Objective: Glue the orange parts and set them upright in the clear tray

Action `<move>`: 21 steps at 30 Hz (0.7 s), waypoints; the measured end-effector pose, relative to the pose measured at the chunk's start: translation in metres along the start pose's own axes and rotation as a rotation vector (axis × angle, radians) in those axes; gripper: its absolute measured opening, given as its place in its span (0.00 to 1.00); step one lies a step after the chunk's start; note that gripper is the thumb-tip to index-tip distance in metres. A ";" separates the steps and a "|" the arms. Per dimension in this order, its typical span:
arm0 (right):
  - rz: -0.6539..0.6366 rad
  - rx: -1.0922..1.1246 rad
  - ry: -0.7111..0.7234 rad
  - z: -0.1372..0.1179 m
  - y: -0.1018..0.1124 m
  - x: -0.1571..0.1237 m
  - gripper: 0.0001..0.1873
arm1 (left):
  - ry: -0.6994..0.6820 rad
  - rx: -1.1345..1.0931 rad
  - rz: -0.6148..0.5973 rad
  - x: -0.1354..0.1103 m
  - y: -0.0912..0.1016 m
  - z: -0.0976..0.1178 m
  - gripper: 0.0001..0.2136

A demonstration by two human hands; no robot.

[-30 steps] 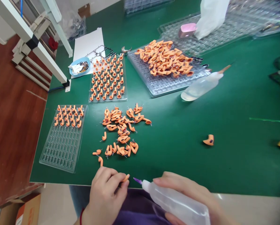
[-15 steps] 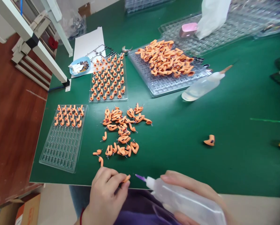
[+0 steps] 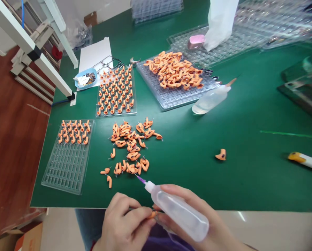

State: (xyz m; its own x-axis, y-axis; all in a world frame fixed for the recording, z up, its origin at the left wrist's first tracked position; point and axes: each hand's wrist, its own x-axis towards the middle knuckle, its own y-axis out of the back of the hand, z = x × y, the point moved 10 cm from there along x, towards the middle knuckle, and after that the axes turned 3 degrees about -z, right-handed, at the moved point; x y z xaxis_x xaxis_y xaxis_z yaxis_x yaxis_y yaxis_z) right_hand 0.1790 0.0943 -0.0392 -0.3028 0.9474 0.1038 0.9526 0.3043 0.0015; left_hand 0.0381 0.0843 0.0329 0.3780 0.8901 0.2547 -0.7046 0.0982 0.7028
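Observation:
Between the thumb and fingertips of my left hand (image 3: 127,223) is a small orange earbud shell (image 3: 152,214), partly covered by the fingers. My right hand (image 3: 215,226) grips a clear squeeze bottle (image 3: 182,214) with a purple needle tip (image 3: 141,179), which points up and left over the table. Fingertips of the right hand also reach the held shell, below the bottle. A loose pile of orange earbud shells (image 3: 132,146), with thin wires sticking out, lies just beyond my hands. To the left, a clear tray (image 3: 64,167) carries rows of shells in its far part.
Behind stand a filled tray of shells (image 3: 135,104) and stacked trays (image 3: 168,101) under a heap of shells. A second bottle (image 3: 208,101) rests tilted there. One lone shell (image 3: 221,154) and a yellow-and-white tool (image 3: 304,161) lie to the right. A blue dish (image 3: 78,83) sits far left.
My right hand has moved left, and the bottle's tip now points farther up, past the shell. The left hand has shifted right with its shell, and the hands now meet. The view has shifted slightly.

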 end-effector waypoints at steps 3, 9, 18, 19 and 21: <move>-0.005 0.014 -0.036 0.011 -0.001 -0.008 0.21 | 0.002 -0.004 -0.004 0.000 -0.001 0.001 0.05; 0.033 0.063 -0.070 0.012 0.001 -0.012 0.20 | -0.023 -0.017 -0.015 0.001 -0.001 0.004 0.06; 0.086 0.232 -0.107 0.011 0.000 -0.012 0.19 | -0.029 -0.057 -0.012 0.000 -0.002 0.004 0.07; 0.126 0.272 -0.143 0.011 0.001 -0.013 0.18 | -0.031 -0.059 -0.009 0.000 -0.002 0.005 0.07; 0.201 0.363 -0.223 0.011 0.000 -0.014 0.16 | -0.034 -0.058 -0.005 0.000 -0.002 0.005 0.07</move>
State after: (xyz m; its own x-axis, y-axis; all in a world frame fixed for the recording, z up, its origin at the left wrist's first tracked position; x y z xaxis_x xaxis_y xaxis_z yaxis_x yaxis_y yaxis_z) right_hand 0.1826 0.0817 -0.0515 -0.1508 0.9771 -0.1499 0.9330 0.0905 -0.3483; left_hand 0.0426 0.0819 0.0349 0.4007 0.8742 0.2744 -0.7358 0.1286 0.6649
